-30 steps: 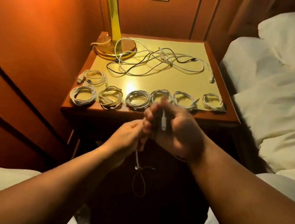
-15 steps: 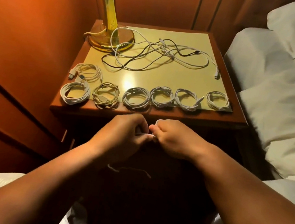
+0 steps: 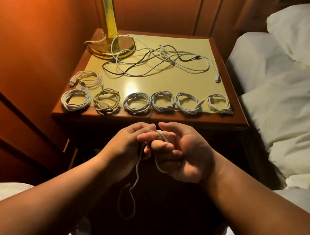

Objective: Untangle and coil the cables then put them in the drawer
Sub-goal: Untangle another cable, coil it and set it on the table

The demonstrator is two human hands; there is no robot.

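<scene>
**Bedside table with coiled and loose cables**

A wooden nightstand (image 3: pixel 170 120) with a pale yellow top stands in a corner of orange-brown panelled walls (image 3: pixel 32 25). At 11 o'clock on it is a brass lamp base (image 3: pixel 108 48); across 12 o'clock sprawls a tangle of white and black cables (image 3: pixel 159 60). Seven coiled cables (image 3: pixel 137 103) line the front edge from 9 to 3 o'clock. A white-sheeted bed (image 3: pixel 285 108) lies at 3 o'clock.

In front of the table, the left hand (image 3: pixel 127 145) pinches a white cable (image 3: pixel 137 167) whose slack hangs in a loop below. The right hand (image 3: pixel 182 154), fingers curled, has the cable looped around them.
</scene>
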